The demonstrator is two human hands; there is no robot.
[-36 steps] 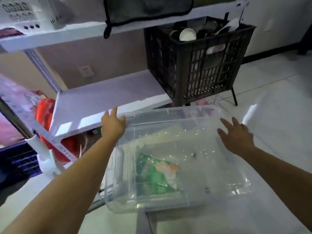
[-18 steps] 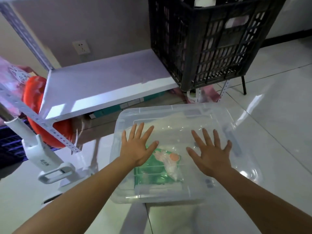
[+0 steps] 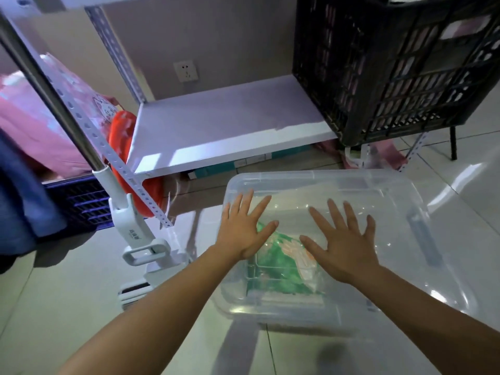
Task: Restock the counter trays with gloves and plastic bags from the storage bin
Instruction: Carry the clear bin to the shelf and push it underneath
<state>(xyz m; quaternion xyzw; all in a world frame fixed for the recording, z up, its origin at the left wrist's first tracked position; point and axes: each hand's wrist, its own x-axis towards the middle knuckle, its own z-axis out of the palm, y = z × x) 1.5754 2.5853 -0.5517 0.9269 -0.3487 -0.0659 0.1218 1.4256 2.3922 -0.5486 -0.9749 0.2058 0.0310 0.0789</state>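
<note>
A clear plastic storage bin (image 3: 405, 212) with its clear lid on sits on the tiled floor in front of the shelf. Through the lid I see a green and white packet (image 3: 281, 269) lying in the bin's near left part. My left hand (image 3: 243, 228) lies flat on the lid, fingers spread, over the left side. My right hand (image 3: 343, 242) lies flat on the lid too, fingers spread, near the middle. Neither hand holds anything.
A white metal shelf board (image 3: 224, 125) stands just behind the bin. A black plastic crate (image 3: 392, 66) sits on its right end. An orange object (image 3: 121, 142) and a white mop-like tool (image 3: 135, 234) stand at the left. Boxes lie under the shelf.
My hands left the bin's sides and came to rest flat on top of the lid. The bin now sits lower, on the floor, and my view has dropped closer to it.
</note>
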